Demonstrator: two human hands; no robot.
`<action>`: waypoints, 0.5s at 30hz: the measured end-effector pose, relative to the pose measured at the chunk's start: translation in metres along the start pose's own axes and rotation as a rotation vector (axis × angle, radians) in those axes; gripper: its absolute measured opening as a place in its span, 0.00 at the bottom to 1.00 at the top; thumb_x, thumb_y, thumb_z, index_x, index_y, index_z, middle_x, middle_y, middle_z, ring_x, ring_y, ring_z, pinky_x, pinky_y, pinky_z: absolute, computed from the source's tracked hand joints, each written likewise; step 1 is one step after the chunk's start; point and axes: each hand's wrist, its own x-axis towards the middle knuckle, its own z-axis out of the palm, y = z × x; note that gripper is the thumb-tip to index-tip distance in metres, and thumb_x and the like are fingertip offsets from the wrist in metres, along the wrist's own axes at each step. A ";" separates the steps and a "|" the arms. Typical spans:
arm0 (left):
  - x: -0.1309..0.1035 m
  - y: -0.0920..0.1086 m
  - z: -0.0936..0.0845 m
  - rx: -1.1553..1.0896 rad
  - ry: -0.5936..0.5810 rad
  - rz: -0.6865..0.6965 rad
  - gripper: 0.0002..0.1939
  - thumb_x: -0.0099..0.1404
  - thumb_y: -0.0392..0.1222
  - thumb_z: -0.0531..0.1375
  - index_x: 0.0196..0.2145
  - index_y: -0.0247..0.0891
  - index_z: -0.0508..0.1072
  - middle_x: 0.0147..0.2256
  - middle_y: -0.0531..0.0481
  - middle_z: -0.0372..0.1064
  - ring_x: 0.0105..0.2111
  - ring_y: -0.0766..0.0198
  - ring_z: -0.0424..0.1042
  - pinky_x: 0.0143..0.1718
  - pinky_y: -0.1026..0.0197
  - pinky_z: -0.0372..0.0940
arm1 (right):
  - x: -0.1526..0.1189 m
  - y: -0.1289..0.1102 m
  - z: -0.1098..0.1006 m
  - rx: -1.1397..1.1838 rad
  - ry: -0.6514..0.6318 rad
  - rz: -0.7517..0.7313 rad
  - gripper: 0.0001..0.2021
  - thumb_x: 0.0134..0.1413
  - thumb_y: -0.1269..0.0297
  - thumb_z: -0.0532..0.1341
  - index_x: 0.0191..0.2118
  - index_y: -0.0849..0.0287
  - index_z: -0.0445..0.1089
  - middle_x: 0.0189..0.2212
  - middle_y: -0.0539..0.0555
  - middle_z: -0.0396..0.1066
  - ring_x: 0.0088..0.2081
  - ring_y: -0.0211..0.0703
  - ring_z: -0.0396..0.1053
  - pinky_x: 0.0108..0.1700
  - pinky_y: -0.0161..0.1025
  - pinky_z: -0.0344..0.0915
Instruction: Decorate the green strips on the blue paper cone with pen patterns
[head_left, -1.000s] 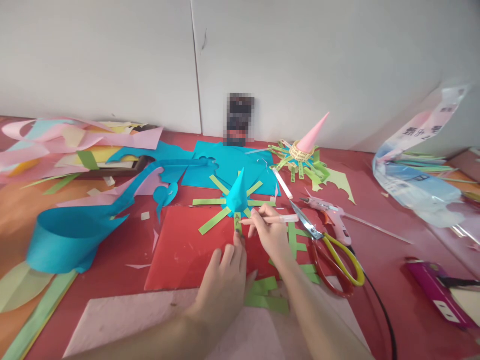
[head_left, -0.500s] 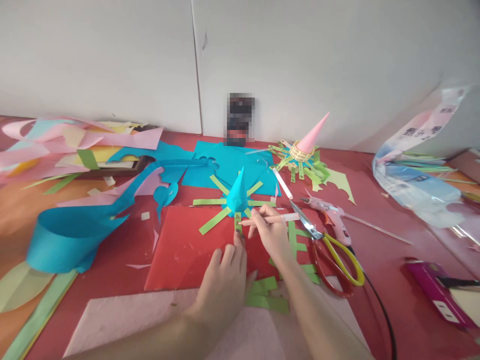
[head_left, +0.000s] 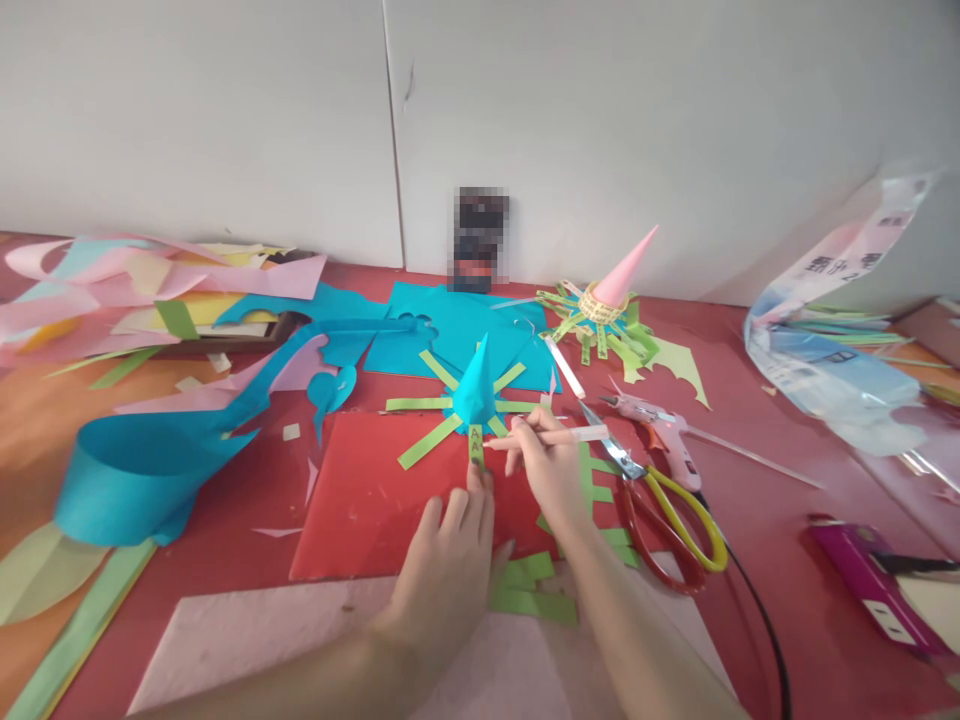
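Since pen (head_left: 567, 436) edged right, second A (head_left: 475, 447) clear on green strip (head_left: 476, 441)

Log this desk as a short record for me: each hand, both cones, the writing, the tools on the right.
left hand: fingertip on a green strip
right hand: holding a pen
blue cone: green strips fanned around it
pink cone: farther back, to the right
writing: apparently two A's, on the touched strip
tools: scissors, glue gun
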 end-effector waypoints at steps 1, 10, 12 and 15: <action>-0.001 0.000 -0.001 -0.002 0.006 -0.004 0.26 0.67 0.47 0.47 0.59 0.32 0.58 0.52 0.39 0.66 0.37 0.57 0.62 0.35 0.56 0.62 | 0.000 0.000 0.000 0.008 0.022 0.007 0.13 0.56 0.63 0.55 0.21 0.54 0.54 0.08 0.42 0.61 0.27 0.43 0.75 0.36 0.36 0.67; -0.014 0.008 -0.004 0.039 0.066 -0.017 0.26 0.65 0.49 0.51 0.57 0.33 0.61 0.55 0.40 0.63 0.46 0.53 0.63 0.42 0.52 0.62 | -0.004 0.002 -0.002 0.117 0.127 -0.023 0.13 0.57 0.62 0.56 0.23 0.54 0.55 0.09 0.42 0.61 0.26 0.43 0.75 0.33 0.36 0.67; -0.013 0.008 -0.003 0.035 0.073 -0.012 0.27 0.66 0.52 0.48 0.56 0.32 0.63 0.53 0.40 0.65 0.46 0.53 0.62 0.42 0.53 0.62 | -0.004 0.003 -0.002 0.111 0.138 -0.032 0.14 0.57 0.62 0.56 0.23 0.54 0.54 0.09 0.42 0.62 0.27 0.43 0.75 0.33 0.36 0.67; -0.013 0.009 -0.002 0.043 0.065 -0.019 0.29 0.66 0.55 0.47 0.56 0.31 0.64 0.54 0.40 0.64 0.46 0.54 0.62 0.42 0.53 0.61 | -0.005 0.003 -0.001 0.102 0.144 -0.041 0.14 0.57 0.62 0.56 0.23 0.54 0.54 0.09 0.43 0.63 0.28 0.45 0.76 0.31 0.36 0.66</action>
